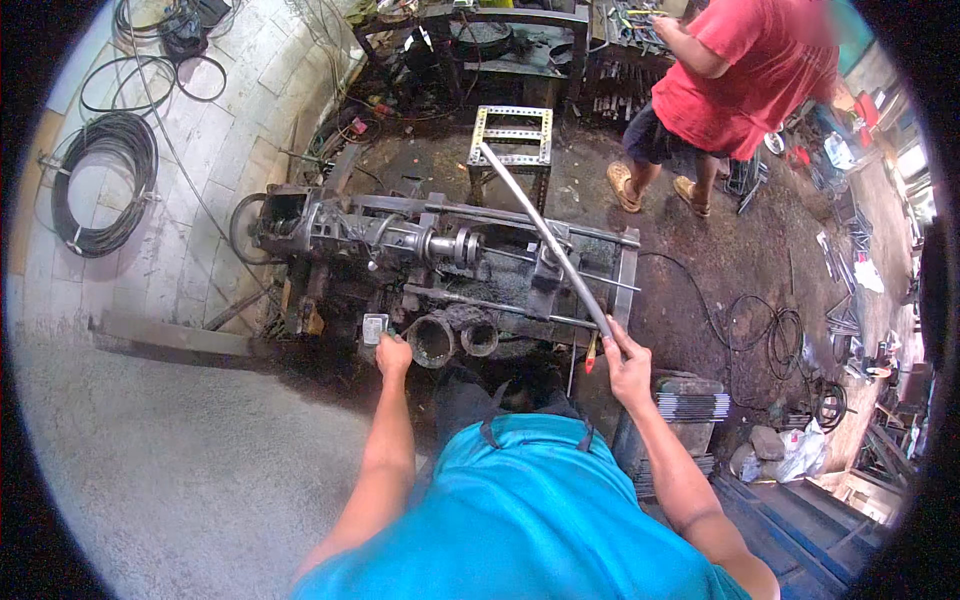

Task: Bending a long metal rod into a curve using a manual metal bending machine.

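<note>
A long bare metal tube or rod [545, 235] slants across the machine, its far end near the yellow metal stool. My right hand [628, 365] is closed round its near end. On the near side of the machine my left hand [393, 355] is curled shut, right beside a small grey switch box [375, 328]; what its fingers hold, if anything, is hidden. The lathe-like machine [400, 240] has a round chuck [462, 246] and long guide rails reaching right. Two dark, grimy round cups [432, 342] sit by my left hand.
A co-worker in a red shirt [740, 80] stands at the back right by a tool-covered bench. A perforated yellow-topped stool [515, 160] stands behind the machine. Coiled black cable [105, 185] lies left; stacked metal plates [690, 400] are right of me. Loose cable [785, 335] crosses the right floor.
</note>
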Action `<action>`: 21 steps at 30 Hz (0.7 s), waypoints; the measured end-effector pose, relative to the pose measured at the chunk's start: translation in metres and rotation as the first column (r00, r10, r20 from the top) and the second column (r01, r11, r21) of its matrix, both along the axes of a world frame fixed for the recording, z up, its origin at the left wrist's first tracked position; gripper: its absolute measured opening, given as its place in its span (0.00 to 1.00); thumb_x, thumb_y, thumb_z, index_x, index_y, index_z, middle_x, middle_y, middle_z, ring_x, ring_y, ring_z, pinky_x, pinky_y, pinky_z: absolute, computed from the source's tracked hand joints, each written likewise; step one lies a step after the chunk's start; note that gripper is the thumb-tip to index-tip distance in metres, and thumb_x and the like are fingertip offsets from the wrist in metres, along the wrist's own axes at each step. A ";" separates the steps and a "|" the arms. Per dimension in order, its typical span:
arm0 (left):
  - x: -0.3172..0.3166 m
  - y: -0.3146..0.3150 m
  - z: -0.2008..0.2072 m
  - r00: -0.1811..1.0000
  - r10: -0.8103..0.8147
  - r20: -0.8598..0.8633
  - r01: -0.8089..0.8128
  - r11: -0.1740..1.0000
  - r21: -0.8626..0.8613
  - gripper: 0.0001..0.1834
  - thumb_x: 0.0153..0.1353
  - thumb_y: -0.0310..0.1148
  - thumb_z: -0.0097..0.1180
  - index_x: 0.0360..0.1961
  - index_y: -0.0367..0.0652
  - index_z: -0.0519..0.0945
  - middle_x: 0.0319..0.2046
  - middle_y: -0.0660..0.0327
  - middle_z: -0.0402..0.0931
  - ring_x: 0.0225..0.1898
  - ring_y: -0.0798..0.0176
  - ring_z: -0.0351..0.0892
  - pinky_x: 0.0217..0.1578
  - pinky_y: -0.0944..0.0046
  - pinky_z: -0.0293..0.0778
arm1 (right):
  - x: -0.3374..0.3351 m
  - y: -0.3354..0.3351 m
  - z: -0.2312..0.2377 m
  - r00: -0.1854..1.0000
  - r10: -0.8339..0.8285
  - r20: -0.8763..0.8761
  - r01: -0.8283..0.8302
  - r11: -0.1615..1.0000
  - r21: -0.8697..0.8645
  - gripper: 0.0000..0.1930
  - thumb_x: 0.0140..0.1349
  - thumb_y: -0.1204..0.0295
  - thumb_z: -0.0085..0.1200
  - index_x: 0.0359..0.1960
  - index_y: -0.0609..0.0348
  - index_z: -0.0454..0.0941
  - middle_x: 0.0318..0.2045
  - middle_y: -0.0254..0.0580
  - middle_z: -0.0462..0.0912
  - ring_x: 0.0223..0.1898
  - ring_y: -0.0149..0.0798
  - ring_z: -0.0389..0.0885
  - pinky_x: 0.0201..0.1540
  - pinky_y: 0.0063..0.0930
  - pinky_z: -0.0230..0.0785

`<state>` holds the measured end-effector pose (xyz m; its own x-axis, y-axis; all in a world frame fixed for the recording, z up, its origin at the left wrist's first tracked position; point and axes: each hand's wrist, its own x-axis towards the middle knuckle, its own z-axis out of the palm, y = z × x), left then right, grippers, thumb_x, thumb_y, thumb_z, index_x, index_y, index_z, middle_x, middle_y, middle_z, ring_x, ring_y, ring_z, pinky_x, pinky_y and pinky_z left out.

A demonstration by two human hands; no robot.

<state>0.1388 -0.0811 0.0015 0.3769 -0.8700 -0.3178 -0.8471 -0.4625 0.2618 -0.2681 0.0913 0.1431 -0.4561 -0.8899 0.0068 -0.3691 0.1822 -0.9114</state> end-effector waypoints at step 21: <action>-0.010 -0.003 0.008 0.999 -0.032 0.017 0.033 0.998 -0.051 0.17 0.62 0.37 0.47 0.42 0.31 0.73 0.39 0.34 0.77 0.45 0.34 0.76 0.47 0.42 0.70 | -0.017 -0.005 0.004 0.993 0.008 0.119 -0.013 0.999 0.043 0.16 0.62 0.75 0.54 0.52 0.63 0.77 0.45 0.52 0.83 0.47 0.35 0.81 0.51 0.27 0.70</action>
<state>0.1287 -0.0838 0.0097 0.3531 -0.8969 -0.2661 -0.8656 -0.4211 0.2708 -0.2849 0.0867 0.1467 -0.4417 -0.8930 -0.0862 -0.2607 0.2197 -0.9401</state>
